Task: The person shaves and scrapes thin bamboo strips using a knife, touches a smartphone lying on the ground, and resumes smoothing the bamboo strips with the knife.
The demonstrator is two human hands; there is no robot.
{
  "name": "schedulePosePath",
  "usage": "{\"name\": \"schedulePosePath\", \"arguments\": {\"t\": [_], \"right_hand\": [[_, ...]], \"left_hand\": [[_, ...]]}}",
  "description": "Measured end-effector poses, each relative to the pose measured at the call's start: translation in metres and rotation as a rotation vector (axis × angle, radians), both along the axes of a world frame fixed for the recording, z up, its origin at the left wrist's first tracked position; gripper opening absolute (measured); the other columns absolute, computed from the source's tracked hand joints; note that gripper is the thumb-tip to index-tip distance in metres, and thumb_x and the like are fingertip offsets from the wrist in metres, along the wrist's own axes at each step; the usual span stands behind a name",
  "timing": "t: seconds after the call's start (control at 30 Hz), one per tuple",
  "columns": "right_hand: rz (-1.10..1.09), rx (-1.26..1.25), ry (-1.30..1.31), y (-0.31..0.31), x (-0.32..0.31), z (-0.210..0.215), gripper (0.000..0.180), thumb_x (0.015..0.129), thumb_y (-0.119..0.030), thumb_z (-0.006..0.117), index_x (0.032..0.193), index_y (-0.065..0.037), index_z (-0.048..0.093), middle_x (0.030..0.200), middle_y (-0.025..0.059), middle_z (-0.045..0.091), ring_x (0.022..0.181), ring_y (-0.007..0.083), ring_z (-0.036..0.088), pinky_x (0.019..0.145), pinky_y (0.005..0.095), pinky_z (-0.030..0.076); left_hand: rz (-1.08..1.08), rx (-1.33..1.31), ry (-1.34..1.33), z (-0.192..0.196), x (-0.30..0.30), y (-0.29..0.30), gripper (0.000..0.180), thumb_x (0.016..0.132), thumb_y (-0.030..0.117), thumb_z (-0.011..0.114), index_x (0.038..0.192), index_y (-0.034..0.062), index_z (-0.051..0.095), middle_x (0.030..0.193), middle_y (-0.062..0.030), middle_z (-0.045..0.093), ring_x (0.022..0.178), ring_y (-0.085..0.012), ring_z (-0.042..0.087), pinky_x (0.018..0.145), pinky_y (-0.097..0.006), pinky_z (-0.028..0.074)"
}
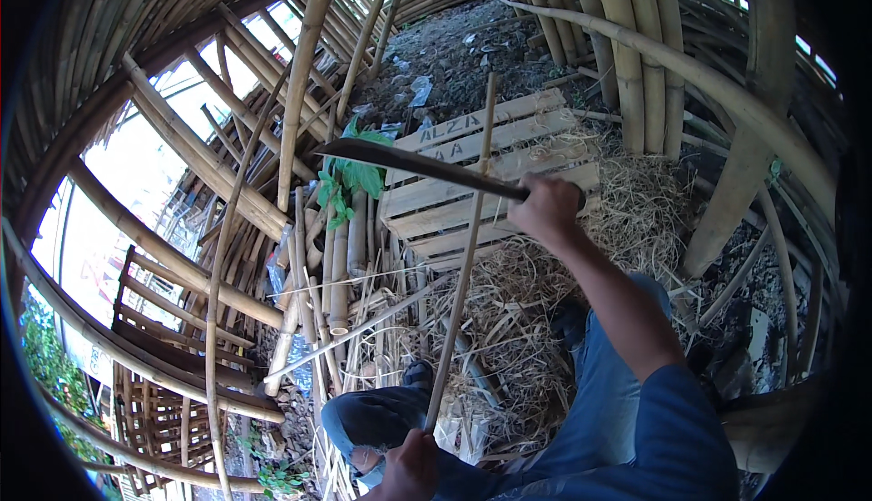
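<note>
Your right hand [548, 208] is clenched around the handle of a machete [409, 163], just right of the picture's centre. The dark blade runs from your fist toward ten o'clock, its curved tip ending beside some green leaves [350, 178]. Your forearm comes up from five o'clock, out of a blue sleeve.

Your left hand [411, 465] sits at six o'clock, near the lower edge, grasping the bottom end of a thin bamboo strip [463, 256]. The strip rises nearly upright, leaning a little to the right, and reaches toward twelve o'clock. It crosses the blade just left of your right fist; whether blade and strip touch there cannot be told.

Behind the crossing, toward one o'clock, lies a pale wooden pallet [472, 174] on the ground. Dry shavings [518, 319] and straw-like scraps are heaped around and below it, thickest toward three o'clock and at the centre. Your knees in blue jeans [381, 415] show at six and five o'clock, on either side of the strip's lower end.

At nine o'clock, bamboo poles [209, 174] lean and cross in a rough stack, with short cut lengths standing just left of the pallet. A low bamboo frame [163, 319] sits at eight o'clock. Curved, thick bamboo ribs [636, 47] arch overhead from twelve round to three o'clock. Bare dark soil with bits of litter lies beyond the pallet at twelve o'clock.
</note>
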State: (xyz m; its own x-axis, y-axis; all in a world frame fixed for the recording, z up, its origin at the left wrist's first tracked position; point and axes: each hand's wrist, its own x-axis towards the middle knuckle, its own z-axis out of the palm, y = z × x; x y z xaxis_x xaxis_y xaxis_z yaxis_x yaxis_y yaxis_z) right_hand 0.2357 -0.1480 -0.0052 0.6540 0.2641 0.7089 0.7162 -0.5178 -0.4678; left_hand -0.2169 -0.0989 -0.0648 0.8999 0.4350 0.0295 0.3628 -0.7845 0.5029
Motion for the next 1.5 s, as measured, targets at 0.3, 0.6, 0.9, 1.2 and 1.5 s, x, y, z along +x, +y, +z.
{"name": "schedulePosePath", "arguments": {"t": [0.3, 0.6, 0.9, 1.2, 1.5], "right_hand": [[0.011, 0.053, -0.139, 0.001, 0.007, -0.003, 0.016, 0.055, -0.018, 0.070, 0.062, -0.009, 0.059, 0.056, 0.0083, 0.058, 0.052, 0.0262, 0.060, 0.049, 0.0384, 0.045], [-0.049, -0.058, -0.073, 0.004, 0.013, -0.001, 0.018, 0.059, -0.020, 0.070, 0.067, -0.009, 0.058, 0.057, 0.0066, 0.059, 0.054, 0.0233, 0.061, 0.048, 0.0401, 0.044], [-0.072, -0.103, 0.090, 0.004, 0.023, -0.003, 0.016, 0.059, -0.020, 0.068, 0.068, -0.009, 0.059, 0.056, 0.0082, 0.057, 0.056, 0.0213, 0.061, 0.050, 0.0369, 0.046], [-0.166, -0.069, -0.015, -0.001, 0.032, -0.002, 0.010, 0.060, -0.015, 0.066, 0.062, -0.010, 0.058, 0.055, 0.0058, 0.059, 0.047, 0.0208, 0.059, 0.046, 0.0343, 0.044], [-0.218, -0.090, 0.324, -0.031, 0.078, -0.012, 0.014, 0.068, -0.022, 0.064, 0.070, -0.007, 0.064, 0.065, 0.0126, 0.064, 0.062, 0.0281, 0.065, 0.056, 0.0376, 0.050]], "left_hand": [[0.239, -0.362, -0.057, 0.085, 0.029, -0.046, 0.006, 0.084, 0.005, 0.047, 0.080, 0.0088, 0.051, 0.070, -0.0027, 0.047, 0.068, -0.0181, 0.048, 0.058, -0.033, 0.038], [0.444, -0.673, -0.161, 0.092, 0.013, -0.052, 0.011, 0.088, 0.006, 0.042, 0.080, 0.0059, 0.050, 0.071, -0.0063, 0.050, 0.063, -0.0232, 0.048, 0.059, -0.040, 0.039], [0.254, -0.464, 0.028, 0.102, 0.002, -0.060, 0.013, 0.090, 0.006, 0.039, 0.093, 0.0012, 0.050, 0.069, -0.0123, 0.049, 0.061, -0.0231, 0.048, 0.055, -0.035, 0.039], [0.456, -0.340, 0.137, 0.084, -0.025, -0.065, 0.021, 0.094, 0.020, 0.042, 0.088, 0.0033, 0.054, 0.056, -0.0127, 0.052, 0.051, -0.0265, 0.052, 0.047, -0.040, 0.038], [0.155, -0.587, -0.004, 0.070, -0.079, -0.065, 0.012, 0.091, 0.013, 0.047, 0.098, 0.0036, 0.047, 0.061, -0.0176, 0.051, 0.050, -0.0276, 0.043, 0.049, -0.040, 0.039]]}}
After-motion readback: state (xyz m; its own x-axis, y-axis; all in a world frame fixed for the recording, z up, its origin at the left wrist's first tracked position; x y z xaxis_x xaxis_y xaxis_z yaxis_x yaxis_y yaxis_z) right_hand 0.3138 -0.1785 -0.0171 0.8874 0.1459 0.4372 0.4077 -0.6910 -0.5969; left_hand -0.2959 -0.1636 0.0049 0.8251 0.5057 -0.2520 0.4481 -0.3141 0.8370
